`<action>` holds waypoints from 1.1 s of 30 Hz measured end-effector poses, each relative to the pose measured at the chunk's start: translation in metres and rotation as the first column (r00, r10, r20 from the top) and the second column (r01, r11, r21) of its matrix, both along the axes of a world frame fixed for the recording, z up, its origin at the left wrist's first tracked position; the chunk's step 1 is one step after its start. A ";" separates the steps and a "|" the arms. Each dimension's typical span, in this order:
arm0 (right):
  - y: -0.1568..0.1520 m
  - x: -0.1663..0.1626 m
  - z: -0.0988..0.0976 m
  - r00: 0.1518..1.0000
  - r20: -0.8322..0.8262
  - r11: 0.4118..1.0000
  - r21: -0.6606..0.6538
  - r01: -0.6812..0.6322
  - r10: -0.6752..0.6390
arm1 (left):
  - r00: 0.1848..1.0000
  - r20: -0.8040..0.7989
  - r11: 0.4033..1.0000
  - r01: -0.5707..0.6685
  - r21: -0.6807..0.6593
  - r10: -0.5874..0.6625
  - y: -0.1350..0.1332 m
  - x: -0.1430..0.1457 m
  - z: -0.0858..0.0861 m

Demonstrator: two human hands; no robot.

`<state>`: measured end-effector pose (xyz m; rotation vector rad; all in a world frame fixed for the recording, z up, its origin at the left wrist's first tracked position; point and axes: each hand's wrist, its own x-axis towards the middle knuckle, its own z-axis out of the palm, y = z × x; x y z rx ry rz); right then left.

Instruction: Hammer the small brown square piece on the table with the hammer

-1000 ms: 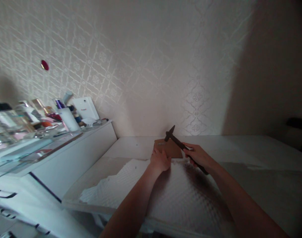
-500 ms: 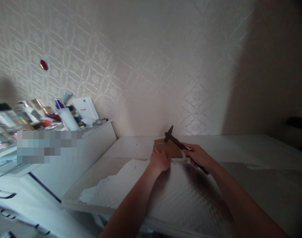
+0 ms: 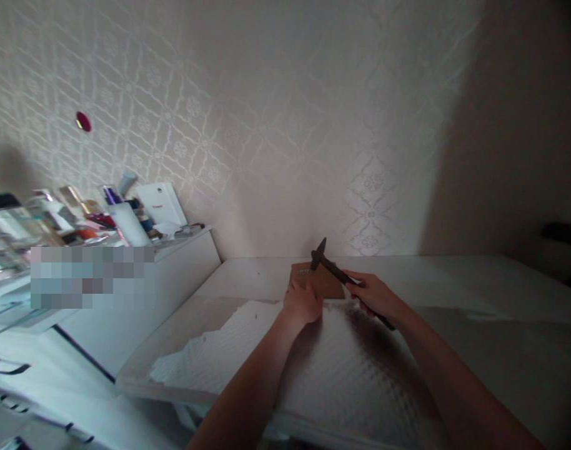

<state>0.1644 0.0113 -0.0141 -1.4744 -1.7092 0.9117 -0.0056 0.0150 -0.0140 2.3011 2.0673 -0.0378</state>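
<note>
My right hand [image 3: 372,294] is closed around the handle of a dark hammer [image 3: 319,255]. The hammer's head is raised over the far edge of a small brown board [image 3: 330,287], its handle slanting down toward me. At the board's near left corner, my left hand [image 3: 303,301] holds it with the fingers over its surface. Just beyond those fingertips is a short row of small shiny metal pieces [image 3: 304,272], too small to make out. Under my forearms a white quilted sheet [image 3: 229,337] covers part of the tabletop.
The white table [image 3: 248,278] meets a patterned wall [image 3: 285,137]. At the left stands a white cabinet [image 3: 173,275] crowded with bottles and tubes [image 3: 129,225], with a white box [image 3: 161,203] behind them. A small dark speck [image 3: 256,317] lies on the sheet.
</note>
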 end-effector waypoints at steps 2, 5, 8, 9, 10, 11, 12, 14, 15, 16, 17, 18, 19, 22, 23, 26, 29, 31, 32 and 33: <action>0.000 0.000 0.000 1.000 0.003 1.000 0.011 0.007 -0.007 | 1.000 -0.001 1.000 0.002 -0.004 -0.002 0.000 0.000 0.001; 0.000 0.000 -0.001 1.000 0.005 1.000 0.004 0.009 -0.009 | 1.000 -0.010 1.000 -0.003 -0.010 0.003 -0.002 0.000 0.003; 0.000 0.001 -0.001 1.000 0.000 1.000 0.006 -0.009 0.009 | 1.000 -0.013 1.000 -0.005 -0.010 0.004 -0.003 0.001 0.005; 0.000 0.001 -0.001 1.000 -0.001 1.000 0.019 -0.010 0.010 | 1.000 -0.014 1.000 -0.005 -0.010 0.005 -0.004 0.001 0.005; 0.000 0.001 -0.001 1.000 0.000 0.999 0.032 -0.010 0.010 | 1.000 -0.015 1.000 -0.005 -0.011 0.005 -0.004 0.002 0.005; 0.001 0.001 -0.001 1.000 0.002 0.999 0.042 -0.007 0.007 | 1.000 -0.016 1.000 -0.005 -0.011 0.005 -0.004 0.002 0.005; 0.001 0.001 -0.002 1.000 0.002 0.999 0.047 -0.005 0.005 | 1.000 -0.017 1.000 -0.006 -0.011 0.006 -0.004 0.002 0.005; 0.001 0.001 -0.002 1.000 0.002 0.999 0.038 -0.001 0.001 | 1.000 -0.019 1.000 -0.007 -0.008 0.007 -0.003 0.002 0.004; 0.001 0.001 -0.002 1.000 0.004 1.000 0.031 -0.003 0.003 | 1.000 -0.019 1.000 -0.007 -0.005 0.007 -0.003 0.002 0.003; 0.001 0.001 -0.002 1.000 0.007 1.000 0.028 -0.003 0.003 | 1.000 -0.018 1.000 -0.006 -0.002 0.006 -0.003 0.002 0.003; 0.001 0.001 -0.002 1.000 0.010 1.000 0.026 -0.003 0.003 | 1.000 -0.016 1.000 -0.005 0.001 0.005 -0.002 0.001 0.002; 0.001 0.002 -0.001 1.000 0.013 1.000 0.023 -0.005 0.004 | 1.000 -0.012 1.000 -0.003 0.001 0.003 -0.002 0.001 0.002; 0.001 0.002 -0.001 1.000 0.016 1.000 0.018 -0.003 0.003 | 1.000 -0.008 1.000 -0.003 0.001 0.003 -0.002 0.001 0.002; 0.000 0.001 0.001 1.000 0.028 1.000 0.011 0.003 -0.004 | 1.000 0.003 1.000 -0.007 -0.008 0.007 -0.002 0.000 0.001; 0.000 0.001 0.002 0.999 0.033 1.000 0.018 0.006 -0.006 | 1.000 0.004 1.000 -0.006 -0.009 0.006 -0.001 0.000 0.001; -0.001 0.001 0.002 0.999 0.038 0.998 0.055 0.019 -0.021 | 1.000 0.000 1.000 0.012 -0.003 -0.012 0.000 -0.001 -0.001; 0.000 0.001 0.001 0.999 0.032 0.998 0.056 0.016 -0.017 | 1.000 -0.005 1.000 0.010 -0.005 -0.010 0.000 -0.001 -0.001; 0.000 0.001 0.001 1.000 0.025 0.999 0.044 0.015 -0.016 | 1.000 -0.003 1.000 -0.001 -0.008 0.001 -0.001 0.000 0.001; 0.000 0.000 0.000 1.000 0.018 0.999 0.045 0.020 -0.021 | 1.000 -0.001 1.000 -0.004 -0.010 0.004 -0.001 0.000 0.001; -0.001 0.000 0.000 1.000 0.011 0.999 0.048 0.024 -0.024 | 1.000 -0.001 1.000 -0.005 -0.011 0.005 -0.001 0.000 0.002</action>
